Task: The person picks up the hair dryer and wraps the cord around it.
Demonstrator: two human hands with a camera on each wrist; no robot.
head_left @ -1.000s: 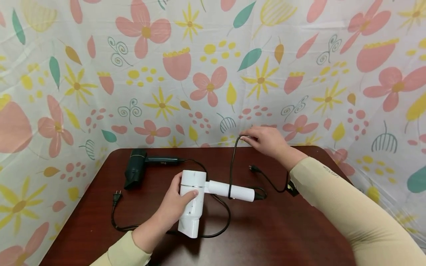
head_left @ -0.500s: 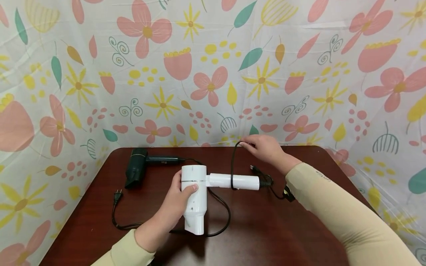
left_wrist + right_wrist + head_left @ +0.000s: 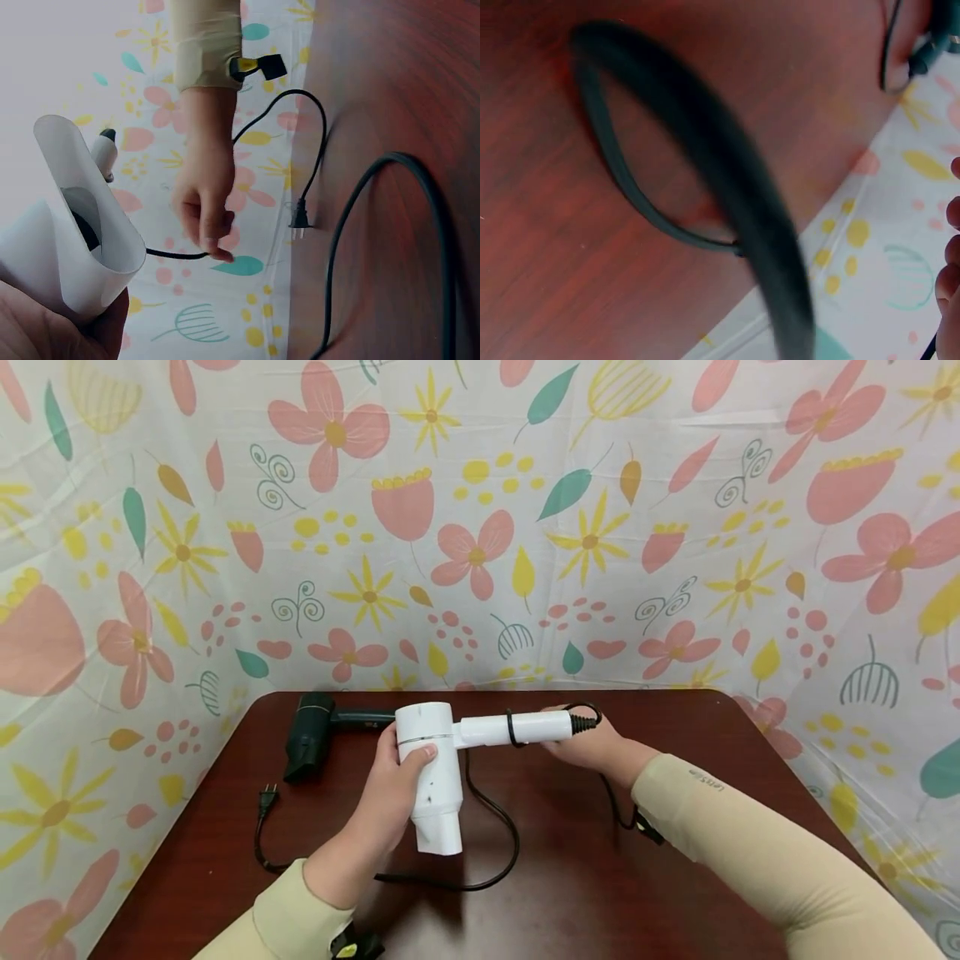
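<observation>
My left hand (image 3: 386, 789) grips the barrel of a white hair dryer (image 3: 437, 777), thumb across its front, and holds it above the table. Its handle points right, with a turn of black cord (image 3: 511, 727) round the middle. Behind the handle's end is my right hand (image 3: 592, 745), its fingers partly hidden in the head view. The left wrist view shows the right hand (image 3: 206, 187) pinching the cord (image 3: 176, 256). Close to the right wrist camera, a blurred loop of cord (image 3: 705, 157) hangs, and fingertips (image 3: 951, 277) show at the right edge.
A dark hair dryer (image 3: 309, 739) lies at the back left of the brown table (image 3: 600, 893). Near the left edge lies a two-pin plug (image 3: 267, 797), its cord curving below the white dryer. Another plug (image 3: 299, 217) dangles from the right hand's cord. A flowered curtain (image 3: 480, 527) stands behind.
The white hair dryer has risen and tilted, its handle end going up. My right hand has come down from above the handle to behind it, and the cord now lies close round the handle.
</observation>
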